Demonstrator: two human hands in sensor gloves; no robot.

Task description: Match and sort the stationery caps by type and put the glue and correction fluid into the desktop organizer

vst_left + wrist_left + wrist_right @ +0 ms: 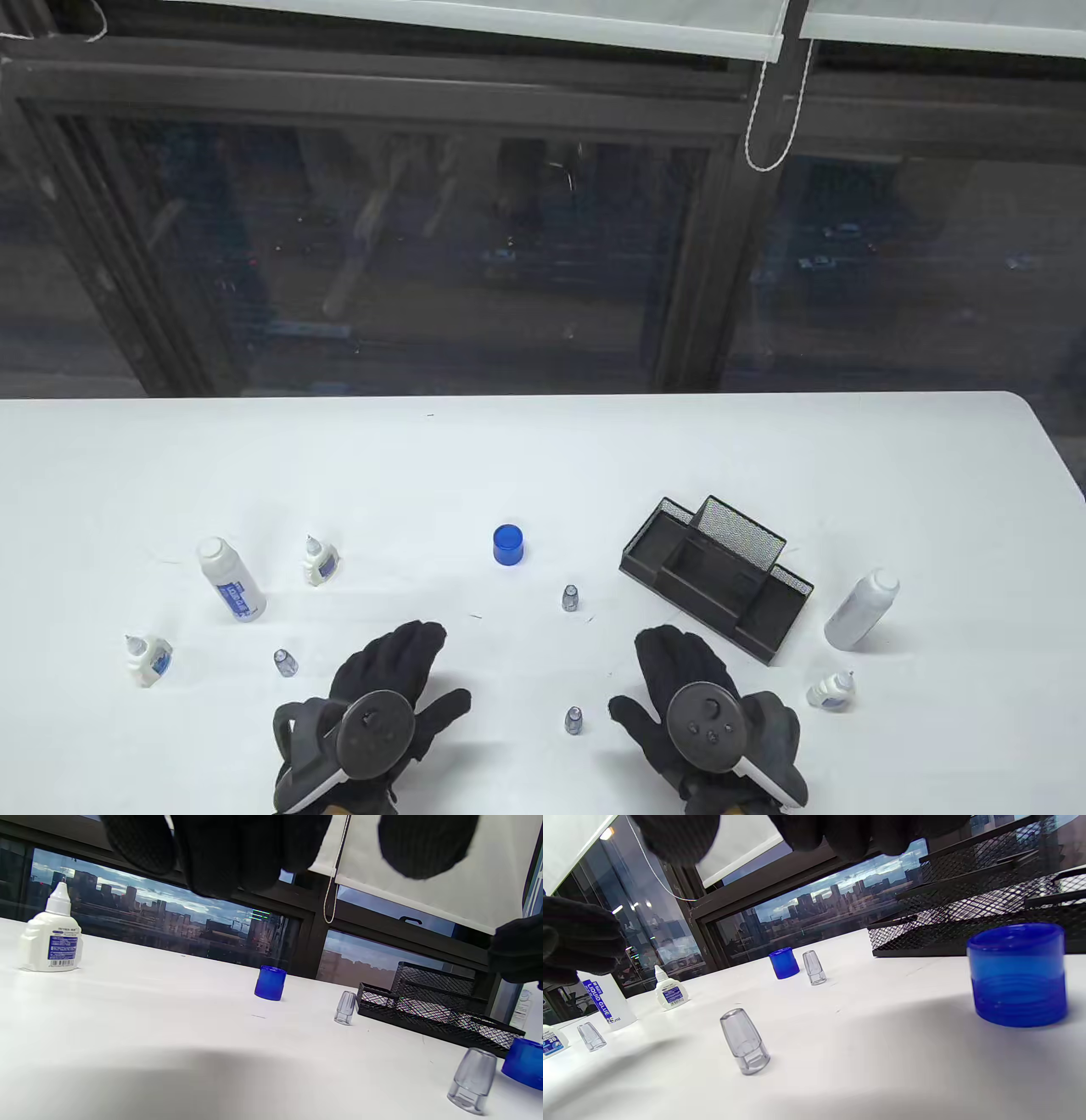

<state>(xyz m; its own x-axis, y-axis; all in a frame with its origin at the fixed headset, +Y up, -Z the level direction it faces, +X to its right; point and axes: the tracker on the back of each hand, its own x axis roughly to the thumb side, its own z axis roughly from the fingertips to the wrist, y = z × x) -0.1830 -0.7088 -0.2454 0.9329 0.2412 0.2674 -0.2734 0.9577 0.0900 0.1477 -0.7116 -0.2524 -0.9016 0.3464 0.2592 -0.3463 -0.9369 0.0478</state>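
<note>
Both gloved hands hover flat and empty near the table's front edge: my left hand (420, 671) and my right hand (649, 679). A clear cap (574, 720) stands between them. Two more clear caps (570, 598) (285, 662) stand apart. One blue cap (507, 544) stands mid-table. A second blue cap (1017, 974) sits under my right hand, hidden in the table view. The uncapped liquid glue bottle (231, 581) and two small correction fluid bottles (320, 560) (148, 660) stand at the left. The black mesh organizer (717, 577) is just beyond my right hand.
Right of the organizer lie another white glue bottle (860, 609) and a small correction fluid bottle (830, 689). The table's rounded far right corner (1027, 407) borders a dark window.
</note>
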